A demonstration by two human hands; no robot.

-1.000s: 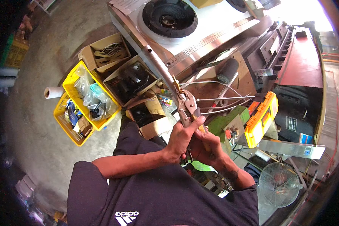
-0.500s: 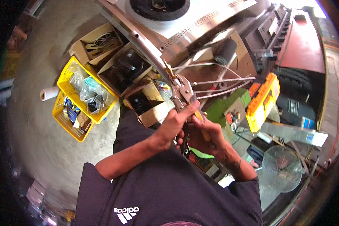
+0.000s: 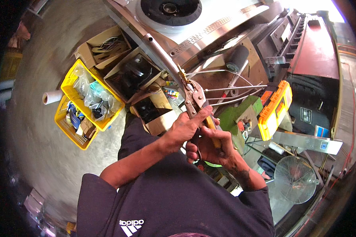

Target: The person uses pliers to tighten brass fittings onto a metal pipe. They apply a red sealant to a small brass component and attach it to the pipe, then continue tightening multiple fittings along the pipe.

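Silver locking pliers (image 3: 194, 93) point away from me, their jaws beside a thin brass fitting (image 3: 181, 72) at the end of a metal tube. Wrapped around the pliers' body is my left hand (image 3: 186, 127), its thumb and finger laid along the tool. Lower and to the right, my right hand (image 3: 215, 145) is closed about the handles. A yellow handle (image 3: 210, 123) runs between the two hands and under the right thumb; whether it belongs to a separate tool, I cannot tell. The jaws' exact bite on the fitting is too small to make out.
A metal appliance with a round black burner (image 3: 170, 8) stands ahead. Open cardboard boxes (image 3: 158, 112) and yellow crates (image 3: 112, 120) lie to the left. On the right are a yellow tool case (image 3: 276, 112), a green block (image 3: 241, 114), metal rods and a fan (image 3: 294, 179).
The view has shifted slightly, so the appliance and boxes sit a little lower. My right hand's fingers have shifted on the handles and show more clearly. Both hands keep their grip.
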